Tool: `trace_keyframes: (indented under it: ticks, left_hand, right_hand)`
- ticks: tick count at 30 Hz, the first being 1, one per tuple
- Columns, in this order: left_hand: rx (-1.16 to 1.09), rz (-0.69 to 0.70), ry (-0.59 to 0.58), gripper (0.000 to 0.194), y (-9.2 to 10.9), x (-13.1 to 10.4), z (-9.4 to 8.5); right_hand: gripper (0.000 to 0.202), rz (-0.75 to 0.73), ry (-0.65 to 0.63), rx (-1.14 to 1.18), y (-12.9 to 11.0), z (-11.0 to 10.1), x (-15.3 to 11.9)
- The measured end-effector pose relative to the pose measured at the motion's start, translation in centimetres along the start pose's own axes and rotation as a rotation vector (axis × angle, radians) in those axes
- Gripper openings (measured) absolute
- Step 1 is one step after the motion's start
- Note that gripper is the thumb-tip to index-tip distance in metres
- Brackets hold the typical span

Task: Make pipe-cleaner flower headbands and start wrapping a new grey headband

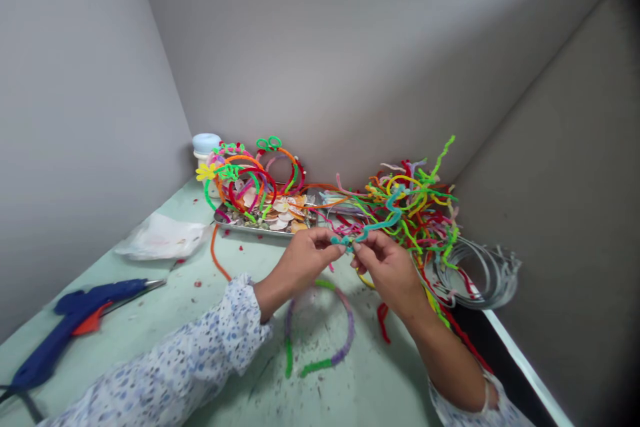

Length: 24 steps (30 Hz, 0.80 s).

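Note:
A teal pipe cleaner (384, 221) is pinched between my two hands above the table, its kinked free length rising to the right. My left hand (311, 255) grips the short, bunched end between thumb and fingers. Close beside it, my right hand (387, 268) pinches the same pipe cleaner; the exact fold between the fingertips is too small to make out. Below my hands a headband (350, 327) wrapped in green, pink and purple fuzzy stems lies on the table, its two green ends towards me.
Wrapped headbands (250, 180) sit over a metal tray (260, 231) of small flower pieces. Tangled pipe cleaners (420, 207) heap at the back right, near bare metal hoops (485, 273). On the left lie a blue glue gun (75, 320) and a plastic bag (163, 237). Walls enclose the table.

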<state>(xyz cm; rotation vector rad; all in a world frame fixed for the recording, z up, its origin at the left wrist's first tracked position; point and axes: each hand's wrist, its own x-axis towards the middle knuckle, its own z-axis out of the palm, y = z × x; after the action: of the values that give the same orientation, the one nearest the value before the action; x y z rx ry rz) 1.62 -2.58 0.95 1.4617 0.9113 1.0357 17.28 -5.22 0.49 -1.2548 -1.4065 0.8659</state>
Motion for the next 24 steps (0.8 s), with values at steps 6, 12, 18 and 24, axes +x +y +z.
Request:
trace_keyframes:
  ticks: [6, 12, 18, 24]
  left_hand:
    - [0.030, 0.018, -0.009, 0.011, 0.16, -0.04, -0.09]
    - [-0.024, -0.019, 0.039, 0.011, -0.14, -0.03, -0.24]
    - [-0.031, -0.015, -0.033, 0.011, -0.33, -0.02, -0.35]
    - [-0.096, -0.056, -0.105, 0.024, 0.18, 0.00, -0.46]
  right_hand:
    - [0.018, 0.018, -0.006, 0.017, -0.04, 0.00, -0.03]
    - [0.022, 0.007, -0.031, 0.080, 0.35, -0.13, -0.21]
    - [0.020, 0.021, -0.051, 0.073, 0.33, -0.37, -0.09]
    - [0.017, 0.024, -0.014, 0.019, 0.11, -0.53, 0.02]
